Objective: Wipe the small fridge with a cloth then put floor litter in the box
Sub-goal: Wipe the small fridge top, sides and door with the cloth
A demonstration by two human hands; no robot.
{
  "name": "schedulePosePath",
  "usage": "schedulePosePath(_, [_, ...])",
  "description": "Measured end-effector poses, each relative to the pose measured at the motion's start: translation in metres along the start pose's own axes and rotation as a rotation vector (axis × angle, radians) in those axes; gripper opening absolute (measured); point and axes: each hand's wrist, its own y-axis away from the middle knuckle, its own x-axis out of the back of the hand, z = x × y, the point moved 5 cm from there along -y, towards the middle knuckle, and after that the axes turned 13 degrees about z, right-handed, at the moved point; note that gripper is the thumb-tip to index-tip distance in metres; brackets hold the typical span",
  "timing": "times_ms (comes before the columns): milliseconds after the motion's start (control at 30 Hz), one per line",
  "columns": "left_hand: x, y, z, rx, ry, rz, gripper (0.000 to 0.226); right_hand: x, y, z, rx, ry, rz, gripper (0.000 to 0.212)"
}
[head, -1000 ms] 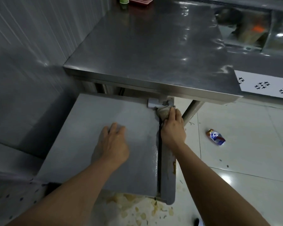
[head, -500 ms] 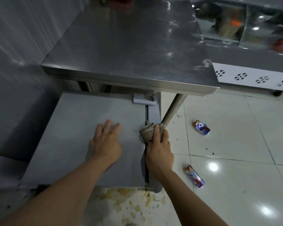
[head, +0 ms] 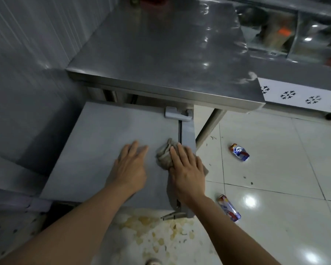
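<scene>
while the right hand [head: 186,169] presses the crumpled cloth [head: 163,154] flat-fingered on the small fridge [head: 103,146] top at 3 o'clock, left hand [head: 129,167] open, bracing; advice: overlap strokes toward the seam. two cans [head: 239,152] at 4 o'clock await.

**No readable text in view**

We find no legible words, brands or numbers. The white strip [head: 302,96] along the counter edge carries only black snowflake-like marks, no letters. The two crushed cans [head: 239,152] [head: 229,208] on the floor show red, blue and silver print, too blurred for us to read.
</scene>
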Motion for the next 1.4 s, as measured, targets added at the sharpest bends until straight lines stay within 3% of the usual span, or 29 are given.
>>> schedulePosePath(200, [0.011,-0.006,0.010,0.016,0.027,0.038,0.062,-0.002,-0.074,0.004,-0.055,-0.012,-0.001,0.058])
schedulePosePath(400, [0.021,-0.021,0.016,0.024,-0.016,-0.009,0.063,0.000,-0.052,-0.007,0.025,-0.155,0.172,0.049])
schedulePosePath(533, [0.022,-0.027,0.015,0.036,-0.008,-0.033,0.067,0.012,-0.093,-0.002,-0.166,-0.341,0.342,0.042])
schedulePosePath(633, [0.022,-0.026,0.015,0.028,0.003,-0.046,0.067,0.022,-0.121,-0.008,-0.160,-0.211,0.440,0.037])
schedulePosePath(833, [0.023,-0.031,0.018,0.009,-0.042,-0.016,0.059,-0.006,-0.153,-0.015,-0.004,0.000,0.237,0.042])
schedulePosePath(1000, [0.021,-0.033,0.018,0.028,-0.052,-0.008,0.056,-0.010,-0.152,-0.012,0.006,-0.005,0.213,0.047])
schedulePosePath(1233, [0.016,-0.032,0.014,0.032,-0.047,0.005,0.059,0.002,-0.132,0.040,-0.121,-0.003,0.278,0.046])
schedulePosePath(1400, [0.013,-0.033,0.015,0.043,-0.046,0.035,0.058,-0.003,-0.123,0.052,-0.420,-0.163,0.247,0.055])
